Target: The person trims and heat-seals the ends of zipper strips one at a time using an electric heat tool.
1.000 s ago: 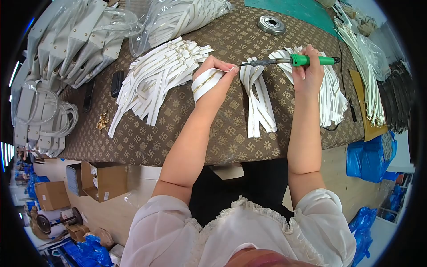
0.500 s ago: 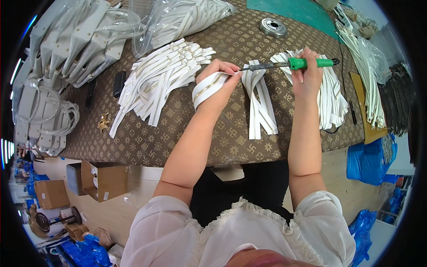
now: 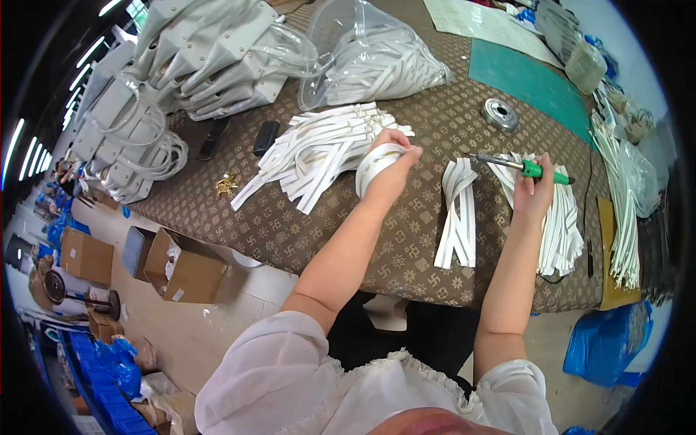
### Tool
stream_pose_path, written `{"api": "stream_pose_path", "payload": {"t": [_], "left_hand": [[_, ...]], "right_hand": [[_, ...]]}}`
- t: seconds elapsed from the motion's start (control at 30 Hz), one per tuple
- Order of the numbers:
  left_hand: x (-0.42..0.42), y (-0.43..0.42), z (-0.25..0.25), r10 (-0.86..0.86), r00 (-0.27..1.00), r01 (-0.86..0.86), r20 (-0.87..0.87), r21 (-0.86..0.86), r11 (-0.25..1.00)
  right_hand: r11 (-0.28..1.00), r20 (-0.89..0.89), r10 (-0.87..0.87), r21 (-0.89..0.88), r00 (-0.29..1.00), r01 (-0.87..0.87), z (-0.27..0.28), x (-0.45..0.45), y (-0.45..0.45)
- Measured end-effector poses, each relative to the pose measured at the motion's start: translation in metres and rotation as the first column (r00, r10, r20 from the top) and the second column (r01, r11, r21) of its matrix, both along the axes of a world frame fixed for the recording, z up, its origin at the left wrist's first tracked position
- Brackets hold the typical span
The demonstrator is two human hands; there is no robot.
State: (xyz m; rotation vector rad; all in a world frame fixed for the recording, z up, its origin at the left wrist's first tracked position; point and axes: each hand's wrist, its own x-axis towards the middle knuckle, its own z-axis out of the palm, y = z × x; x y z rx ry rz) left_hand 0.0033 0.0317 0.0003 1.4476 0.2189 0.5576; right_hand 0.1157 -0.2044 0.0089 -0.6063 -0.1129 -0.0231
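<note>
A white zipper (image 3: 372, 168) with gold teeth is looped over my left hand (image 3: 397, 170), its end pinched between thumb and fingers. My right hand (image 3: 535, 196) grips a soldering iron (image 3: 533, 170) by its green handle, the metal tip pointing left and apart from the zipper. Below that tip, a few zippers (image 3: 458, 217) lie crossed on the patterned tablecloth (image 3: 406, 239). To the left of my left hand spreads a large pile of white zippers (image 3: 319, 152). Another zipper bunch (image 3: 562, 235) lies partly behind my right hand.
A clear bag of zippers (image 3: 380, 69) and pale handbags (image 3: 217, 54) stand at the back left. Beyond my hands are a round metal dish (image 3: 500, 114) and a green mat (image 3: 533, 87). Small gold parts (image 3: 226, 185) and a black case (image 3: 266, 138) lie at left.
The soldering iron has moved away from the zipper end; its tip and the end were together before. My hands are farther apart, and the head view has shifted.
</note>
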Motion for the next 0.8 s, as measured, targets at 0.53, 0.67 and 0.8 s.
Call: {"api": "stream_pose_path", "payload": {"t": [0.53,0.67,0.8], "left_hand": [[0.024,0.044,-0.013,-0.110,0.994,0.043,-0.014,-0.867,0.497],[0.023,-0.021,-0.026,-0.418,0.896,0.324,-0.153,-0.419,0.848],[0.040,-0.049,-0.004,-0.022,0.898,0.279,-0.439,0.530,0.801]], "right_hand": [[0.992,-0.001,-0.017,0.121,1.000,0.017,-0.003,0.008,-0.004],[0.994,0.052,-0.006,0.111,0.999,0.001,-0.010,0.012,-0.005],[0.992,0.052,-0.094,0.086,0.994,0.090,-0.003,0.005,-0.002]]}}
